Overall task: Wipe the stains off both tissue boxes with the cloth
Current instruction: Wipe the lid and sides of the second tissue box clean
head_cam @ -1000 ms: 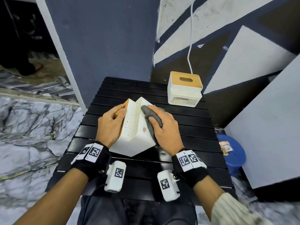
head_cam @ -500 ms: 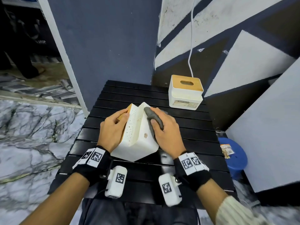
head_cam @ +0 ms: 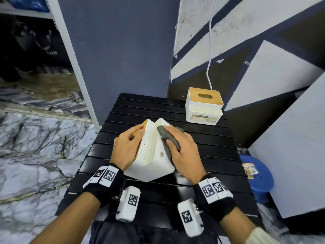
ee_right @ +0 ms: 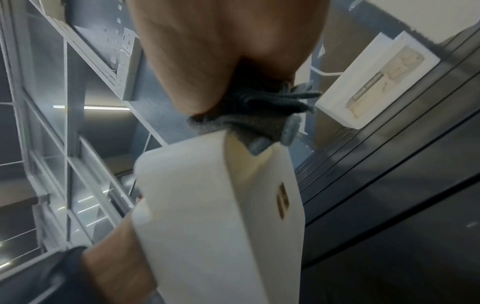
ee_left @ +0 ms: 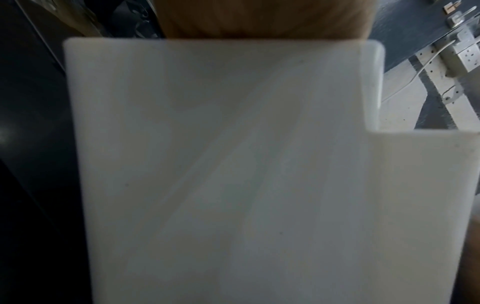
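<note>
A white tissue box with a wooden lid is tipped on an edge on the black slatted table. My left hand grips its left side by the lid. A brown stain shows on its upper face. My right hand holds a grey cloth pressed on the box's right face near the top edge. The right wrist view shows the cloth bunched under my fingers against the box. The left wrist view is filled by the box's white wall. A second tissue box stands upright at the back right.
The table sits in a corner of painted walls. A white cable hangs down behind the second box. A blue stool with a small packet stands to the right, below the table. Marble floor lies on the left.
My right hand slid the cloth a short way along the box's right face, and a brown stain beside it came into view. The left hand kept its grip; the head view shifted slightly.
</note>
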Motion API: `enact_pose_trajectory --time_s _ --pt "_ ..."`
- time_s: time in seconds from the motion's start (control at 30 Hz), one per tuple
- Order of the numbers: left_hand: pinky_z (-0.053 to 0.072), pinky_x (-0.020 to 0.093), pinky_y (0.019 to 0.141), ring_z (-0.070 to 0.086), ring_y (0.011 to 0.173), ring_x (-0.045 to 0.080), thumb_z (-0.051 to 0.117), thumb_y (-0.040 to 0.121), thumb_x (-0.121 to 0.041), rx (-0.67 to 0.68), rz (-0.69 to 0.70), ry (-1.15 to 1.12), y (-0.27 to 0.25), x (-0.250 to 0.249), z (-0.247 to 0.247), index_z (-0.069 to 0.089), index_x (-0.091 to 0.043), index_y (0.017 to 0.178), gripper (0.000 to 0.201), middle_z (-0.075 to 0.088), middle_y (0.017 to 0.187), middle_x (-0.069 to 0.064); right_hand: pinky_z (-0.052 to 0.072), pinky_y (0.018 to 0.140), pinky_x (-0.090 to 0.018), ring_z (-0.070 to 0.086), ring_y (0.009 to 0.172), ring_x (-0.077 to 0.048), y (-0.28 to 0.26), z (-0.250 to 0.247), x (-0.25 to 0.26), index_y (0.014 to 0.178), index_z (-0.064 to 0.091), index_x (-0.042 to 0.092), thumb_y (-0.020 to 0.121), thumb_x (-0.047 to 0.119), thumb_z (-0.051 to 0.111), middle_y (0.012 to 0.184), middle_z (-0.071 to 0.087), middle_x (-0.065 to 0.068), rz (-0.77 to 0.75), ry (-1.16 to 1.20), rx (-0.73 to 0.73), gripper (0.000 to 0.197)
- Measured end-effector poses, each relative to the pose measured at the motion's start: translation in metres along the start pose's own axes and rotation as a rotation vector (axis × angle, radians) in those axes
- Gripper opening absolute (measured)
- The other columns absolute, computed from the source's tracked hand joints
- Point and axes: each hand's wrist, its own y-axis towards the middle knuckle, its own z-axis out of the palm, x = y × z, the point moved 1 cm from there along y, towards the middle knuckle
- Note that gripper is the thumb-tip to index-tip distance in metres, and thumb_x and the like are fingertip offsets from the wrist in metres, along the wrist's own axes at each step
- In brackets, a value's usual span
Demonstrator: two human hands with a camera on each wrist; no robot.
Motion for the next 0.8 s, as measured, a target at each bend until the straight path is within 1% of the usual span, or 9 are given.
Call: enact_pose_trajectory --time_s 0.07,0.17,0.27,0.37,0.43,0.47,0.53,0.63,0.8 --pt "0.053 0.022 0.091 0.066 0.104 -0.001 0.056 0.100 -0.040 0.007 0.006 0.003 -0.001 -0.001 0.000 0.068 -0.033 0.129 0.032 0.073 0.113 -0.015 0.028 0.105 -0.020 0.041 0.119 -0.002 0.009 -0.002 -0.001 0.132 0.052 0.031 0.096 0.018 0.052 0.129 0.050 0.023 0.003 -0.007 0.022 0.039" --pt "0.051 0.018 0.087 0.066 0.101 -0.006 0.057 0.100 -0.038 0.017 0.013 0.003 -0.003 -0.004 0.003 0.067 -0.035 0.129 0.032 0.073 0.109 -0.020 0.037 0.097 -0.018 0.053 0.113 -0.009 0.035 -0.011 -0.006 0.129 0.055 0.030 0.096 0.016 0.050 0.124 0.062 0.010 0.099 0.041 0.034 0.036" --pt "0.053 0.025 0.094 0.066 0.104 -0.003 0.057 0.099 -0.040 0.003 0.012 0.009 -0.002 -0.002 0.002 0.067 -0.035 0.129 0.032 0.073 0.110 -0.020 0.036 0.092 -0.012 0.055 0.112 -0.009 0.040 -0.009 -0.004 0.128 0.055 0.031 0.096 0.016 0.049 0.119 0.063 0.012 0.104 0.054 0.042 0.036" --pt "0.053 0.033 0.100 0.065 0.108 0.001 0.056 0.097 -0.047 -0.003 -0.005 0.018 0.002 0.005 0.000 0.067 -0.036 0.128 0.035 0.073 0.113 -0.017 0.027 0.105 -0.016 0.038 0.119 0.006 0.025 0.000 0.000 0.134 0.051 0.029 0.096 0.017 0.052 0.130 0.053 0.018 -0.019 -0.048 0.013 0.040" --pt "0.052 0.032 0.100 0.065 0.109 0.000 0.056 0.097 -0.048 0.002 -0.005 0.019 0.002 0.005 -0.001 0.067 -0.036 0.129 0.036 0.073 0.113 -0.018 0.019 0.104 -0.007 0.028 0.113 0.022 0.023 0.001 0.002 0.134 0.052 0.026 0.096 0.016 0.052 0.127 0.048 0.024 -0.099 -0.066 0.020 0.039" --pt "0.052 0.030 0.099 0.065 0.108 -0.001 0.056 0.097 -0.047 0.006 -0.002 0.022 0.001 0.004 0.000 0.066 -0.036 0.129 0.036 0.073 0.112 -0.019 0.017 0.101 -0.002 0.028 0.111 0.024 0.028 0.000 0.002 0.132 0.053 0.025 0.095 0.015 0.052 0.124 0.048 0.025 -0.109 -0.065 0.032 0.038" --pt "0.051 0.018 0.092 0.064 0.103 -0.007 0.056 0.099 -0.042 0.013 0.005 0.032 -0.001 0.000 0.002 0.066 -0.037 0.131 0.034 0.072 0.106 -0.023 0.024 0.097 0.000 0.041 0.108 0.015 0.044 -0.005 -0.003 0.128 0.057 0.029 0.095 0.016 0.052 0.120 0.055 0.024 -0.030 -0.008 0.056 0.035" --pt "0.045 0.002 0.076 0.059 0.092 -0.020 0.056 0.100 -0.038 0.012 0.013 0.053 -0.004 -0.007 0.003 0.065 -0.037 0.130 0.032 0.065 0.097 -0.032 0.041 0.098 -0.016 0.056 0.108 -0.001 0.065 -0.013 -0.009 0.123 0.059 0.035 0.097 0.021 0.048 0.118 0.064 0.016 0.170 0.110 0.132 0.031" --pt "0.042 0.001 0.071 0.058 0.089 -0.022 0.056 0.100 -0.039 0.000 0.019 0.056 -0.003 -0.009 0.001 0.067 -0.037 0.128 0.030 0.065 0.093 -0.032 0.039 0.091 -0.006 0.055 0.106 0.009 0.048 -0.016 -0.002 0.123 0.059 0.037 0.095 0.018 0.053 0.116 0.064 0.021 0.060 0.160 0.104 0.034"
